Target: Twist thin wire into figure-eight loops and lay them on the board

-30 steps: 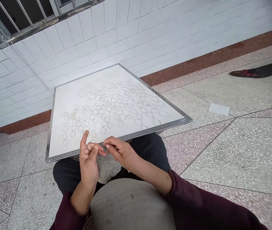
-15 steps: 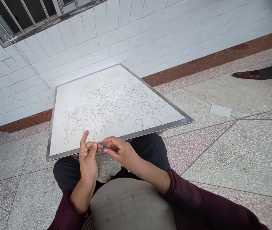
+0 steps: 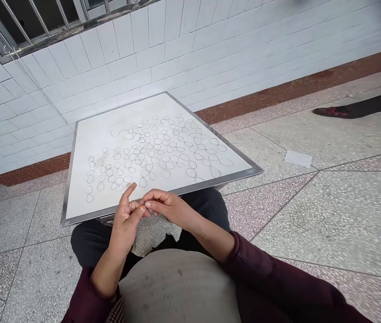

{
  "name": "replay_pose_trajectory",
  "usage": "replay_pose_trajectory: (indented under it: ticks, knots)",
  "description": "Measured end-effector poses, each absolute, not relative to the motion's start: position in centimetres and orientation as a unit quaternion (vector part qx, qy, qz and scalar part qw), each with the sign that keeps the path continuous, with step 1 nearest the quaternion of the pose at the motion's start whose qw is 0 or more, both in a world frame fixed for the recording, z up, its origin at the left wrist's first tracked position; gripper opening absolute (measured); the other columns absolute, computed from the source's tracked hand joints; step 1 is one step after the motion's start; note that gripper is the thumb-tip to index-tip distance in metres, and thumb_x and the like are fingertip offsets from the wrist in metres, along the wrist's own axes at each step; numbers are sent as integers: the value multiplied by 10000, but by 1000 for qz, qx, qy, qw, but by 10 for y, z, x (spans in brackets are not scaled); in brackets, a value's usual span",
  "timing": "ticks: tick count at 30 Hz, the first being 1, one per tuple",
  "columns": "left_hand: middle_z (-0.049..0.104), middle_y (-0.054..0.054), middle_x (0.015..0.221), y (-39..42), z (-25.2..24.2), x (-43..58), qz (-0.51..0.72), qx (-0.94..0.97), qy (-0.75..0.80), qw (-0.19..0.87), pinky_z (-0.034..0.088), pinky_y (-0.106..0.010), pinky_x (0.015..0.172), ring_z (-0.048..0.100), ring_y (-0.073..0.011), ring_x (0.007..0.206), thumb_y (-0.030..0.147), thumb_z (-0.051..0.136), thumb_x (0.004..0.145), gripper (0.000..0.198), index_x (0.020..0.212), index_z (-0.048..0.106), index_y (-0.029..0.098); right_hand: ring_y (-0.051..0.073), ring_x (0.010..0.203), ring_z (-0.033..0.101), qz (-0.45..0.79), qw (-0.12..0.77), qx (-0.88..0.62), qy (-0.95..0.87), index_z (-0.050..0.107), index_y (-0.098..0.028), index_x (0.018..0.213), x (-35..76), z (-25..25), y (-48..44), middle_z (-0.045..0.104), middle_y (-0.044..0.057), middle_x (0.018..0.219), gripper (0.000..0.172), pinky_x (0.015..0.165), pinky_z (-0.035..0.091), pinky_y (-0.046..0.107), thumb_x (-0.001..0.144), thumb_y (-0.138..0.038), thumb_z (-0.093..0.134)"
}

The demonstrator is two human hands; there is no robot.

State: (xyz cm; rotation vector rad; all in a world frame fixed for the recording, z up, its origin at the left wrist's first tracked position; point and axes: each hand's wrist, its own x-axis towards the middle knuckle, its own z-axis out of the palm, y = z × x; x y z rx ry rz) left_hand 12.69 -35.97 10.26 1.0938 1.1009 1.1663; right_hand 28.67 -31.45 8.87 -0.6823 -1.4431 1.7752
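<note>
Fingers point(image 3: 155, 194), left and right, pinched faint wire point(image 3: 132, 205), probably for precision. Loops point(image 3: 157, 154) beyond them lay spread, likely against tangling.

Dark maroon sleeves point(image 3: 278, 280), spotted grey-beige top point(image 3: 179, 287), dark trousers point(image 3: 88, 244)

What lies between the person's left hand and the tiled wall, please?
In the head view, the white board, bearing many thin loops, lies between the left hand and the wall.

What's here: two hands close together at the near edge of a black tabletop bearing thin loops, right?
No, the tabletop is white, not black, as the head view shows. The hands are close together at its near edge, and it bears thin loops.
</note>
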Motion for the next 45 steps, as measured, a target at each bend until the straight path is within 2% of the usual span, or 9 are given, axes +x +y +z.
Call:
replay_pose_trajectory:
  ticks: [3,5,11,14,20,29,36,39,45]
  knots:
    - [605,33,685,-359,103,125,484,461,481,567,395,-232,619,573,-130,693,368,644,907,659,1490,364,244,120,694,539,710,370,-243,-548,632,-181,926,287,89,-314,618,-10,730,213,691,436,287,877,-386,662]
    - [602,33,693,-358,103,124,481,458,478,574,379,-227,593,537,-116,651,372,632,916,650,1494,359,257,116,683,526,710,377,-240,-544,619,-186,897,287,88,-314,613,-15,714,194,691,431,284,883,-375,658]
    - [641,6,819,-359,104,126,483,469,449,588,429,-253,705,559,-129,763,326,642,909,733,1529,258,250,124,680,533,687,400,-295,-530,600,-204,871,287,86,-314,608,-16,730,191,689,441,288,877,-388,651]
    - [647,7,817,-360,103,129,501,473,450,568,448,-279,762,574,-141,792,315,667,888,749,1518,268,243,119,674,511,664,415,-319,-534,609,-202,859,288,87,-314,593,-17,743,201,678,435,281,853,-393,671]
    - [643,19,763,-360,99,130,513,480,458,545,457,-297,776,592,-149,776,320,652,897,703,1503,305,245,121,698,534,666,407,-312,-543,616,-204,859,289,87,-314,599,-14,757,197,700,456,286,865,-394,666]
    - [651,30,735,-359,102,124,492,416,442,624,459,-280,779,616,-138,781,248,742,815,708,1446,420,219,121,722,587,699,368,-288,-541,626,-201,914,290,88,-315,621,-19,756,218,740,496,297,867,-409,668]
    - [674,14,740,-359,102,126,488,413,462,615,421,-259,729,578,-114,713,270,705,859,668,1456,415,197,145,768,626,708,361,-263,-548,603,-203,892,289,88,-316,638,-12,748,196,768,494,324,897,-397,630]
    - [673,14,746,-360,101,126,500,402,457,616,411,-257,725,597,-119,742,293,698,870,634,1441,437,206,142,742,602,679,364,-283,-571,586,-211,879,288,87,-315,634,-12,739,165,737,482,314,909,-372,601]
    - [696,27,806,-361,101,128,523,364,406,655,431,-298,888,641,-132,846,200,783,780,758,1443,416,234,117,647,492,603,391,-334,-610,550,-213,872,290,89,-316,571,-23,716,126,619,412,267,919,-329,559]
